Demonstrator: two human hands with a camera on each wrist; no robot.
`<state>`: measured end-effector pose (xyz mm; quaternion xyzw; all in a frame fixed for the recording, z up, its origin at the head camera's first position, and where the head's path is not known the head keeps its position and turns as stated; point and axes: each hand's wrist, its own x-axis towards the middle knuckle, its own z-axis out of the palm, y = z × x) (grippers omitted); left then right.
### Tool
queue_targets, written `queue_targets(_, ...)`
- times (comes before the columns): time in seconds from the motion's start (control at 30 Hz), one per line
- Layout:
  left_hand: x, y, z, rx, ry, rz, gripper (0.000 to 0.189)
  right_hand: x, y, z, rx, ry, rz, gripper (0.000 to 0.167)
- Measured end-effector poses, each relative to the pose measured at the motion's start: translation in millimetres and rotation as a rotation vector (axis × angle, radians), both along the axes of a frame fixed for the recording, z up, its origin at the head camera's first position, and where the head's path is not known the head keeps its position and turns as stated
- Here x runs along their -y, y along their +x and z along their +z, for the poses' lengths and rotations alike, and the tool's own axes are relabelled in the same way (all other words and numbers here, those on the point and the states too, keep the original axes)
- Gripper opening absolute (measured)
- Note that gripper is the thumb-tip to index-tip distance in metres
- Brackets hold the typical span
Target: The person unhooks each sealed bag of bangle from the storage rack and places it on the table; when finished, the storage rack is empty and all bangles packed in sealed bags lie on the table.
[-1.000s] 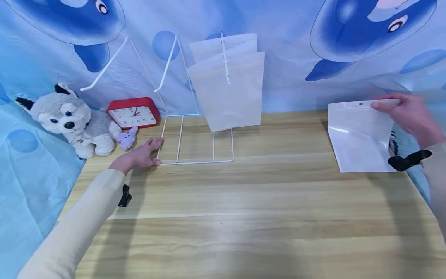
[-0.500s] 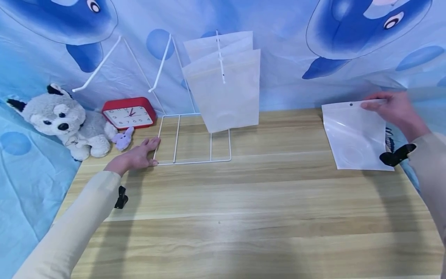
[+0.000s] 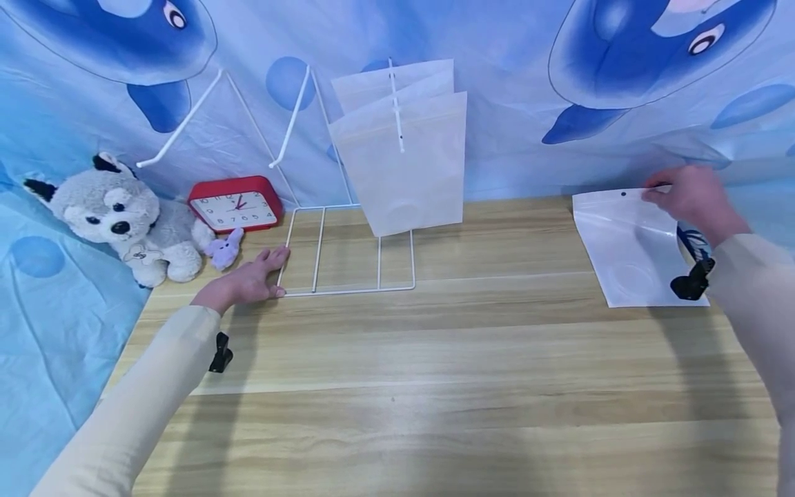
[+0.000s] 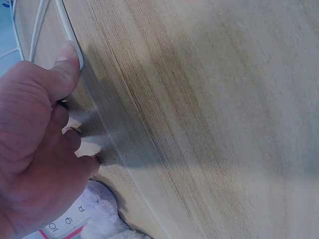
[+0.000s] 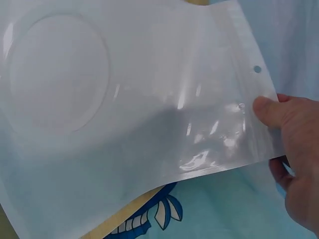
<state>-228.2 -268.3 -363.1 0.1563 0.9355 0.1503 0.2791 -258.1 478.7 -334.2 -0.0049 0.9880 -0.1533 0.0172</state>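
My right hand [image 3: 689, 200] pinches the top edge of a white zip bag [image 3: 627, 248] at the table's right side. In the right wrist view, the thumb lies on the bag's face beside its round hang hole, and a circular outline shows lower down. My left hand [image 3: 251, 276] touches the left end of the white wire rack's base [image 3: 348, 291]. Its thumb [image 4: 67, 57] presses the front corner of the wire in the left wrist view, fingers spread behind it. Several similar white bags [image 3: 410, 166] hang overlapping from the rack's right prong; its left prong [image 3: 180, 128] and middle prong [image 3: 290, 121] are bare.
A grey plush husky [image 3: 118, 214], a red alarm clock [image 3: 236, 203] and a small lilac plush toy [image 3: 225, 248] sit left of the rack. Blue dolphin-printed cloth [image 3: 509, 138] hangs behind the wooden table [image 3: 397, 400].
My right hand has shifted slightly left and turned at the wrist, carrying the bag's top edge with it and bending the bag. The left hand stays on the rack's base.
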Motion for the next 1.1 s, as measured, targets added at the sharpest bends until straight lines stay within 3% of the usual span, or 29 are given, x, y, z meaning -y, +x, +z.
queue_targets(0.37,0.5,2.2,1.9,0.0,-0.009,0.009,0.088,5.2,-7.2,-22.0,-0.255,0.125,0.073,0.013)
queue_targets(0.63,-1.8,1.8,2.2,0.005,-0.014,0.016,0.088,5.1,-6.1,-31.2,-0.248,0.202,0.045,0.019)
queue_targets(1.1,-2.5,2.5,3.9,0.003,-0.009,0.012,0.088,9.9,-5.1,-40.4,-0.181,0.26,0.102,0.029)
